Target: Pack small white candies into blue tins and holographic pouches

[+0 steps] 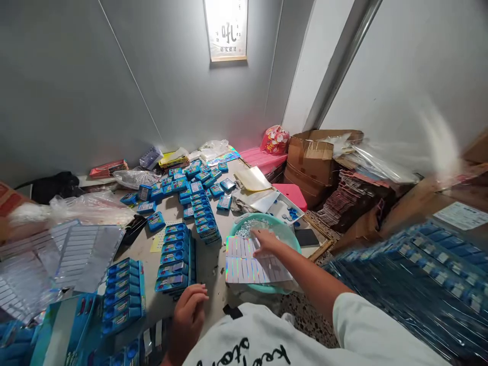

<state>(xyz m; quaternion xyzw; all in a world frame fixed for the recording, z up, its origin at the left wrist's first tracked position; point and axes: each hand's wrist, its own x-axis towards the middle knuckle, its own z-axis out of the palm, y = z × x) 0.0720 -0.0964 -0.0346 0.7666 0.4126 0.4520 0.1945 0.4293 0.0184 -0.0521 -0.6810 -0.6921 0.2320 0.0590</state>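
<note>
The right hand [264, 242], fingers bent, reaches over the label sheet [244, 264] at the green basin [292, 236] of white beads [246, 226]. The left hand [191, 309], loosely curled, is near the blue boxes [176, 257]. Neither grip is determinable.

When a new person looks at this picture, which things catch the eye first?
Probably the many small blue boxes, scattered and stacked across the table. Then the round green basin, right of them, with white beads inside and a shiny sheet over its near side. High on the grey wall, a bright poster stands out.
</note>
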